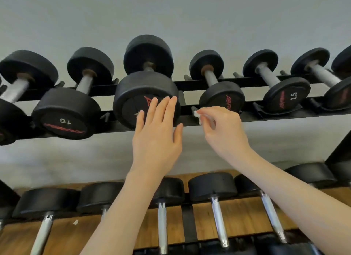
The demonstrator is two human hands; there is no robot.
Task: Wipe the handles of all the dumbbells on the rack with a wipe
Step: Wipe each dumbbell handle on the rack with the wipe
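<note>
Far-left dumbbells (pixel 24 78): on the upper rack rail (pixel 275 118), handles bare and out of reach of either hand.
"10" dumbbell (pixel 65 113): cradled beside the large one, handle dull, rust-coloured at the far collar.
Large centre dumbbell (pixel 146 99): biggest on this tier, sitting higher than its neighbours; handle almost hidden between the two heads.
Left hand (pixel 156 135): open, fingers straight, tips on or just at the near head's face; holding nothing.
Wipe (pixel 197 115): small white wad, pinched, at the front rail just right of the large head; touching no handle.
Right hand (pixel 222 129): fingers curled, gripping the wipe.
Small dumbbell (pixel 220 91), "2.5" dumbbell (pixel 284 91): further right, handles exposed.
Lower tier (pixel 218 216): chrome handles below both forearms.
Risk, roll: push on the round head could likely shift the heavy dumbbell in its cradle.
Risk, skipped handle: short, hidden grip, easy to miss.
Risk, wipe: small wad, may snag on a rail bracket or slip to the floor.
</note>
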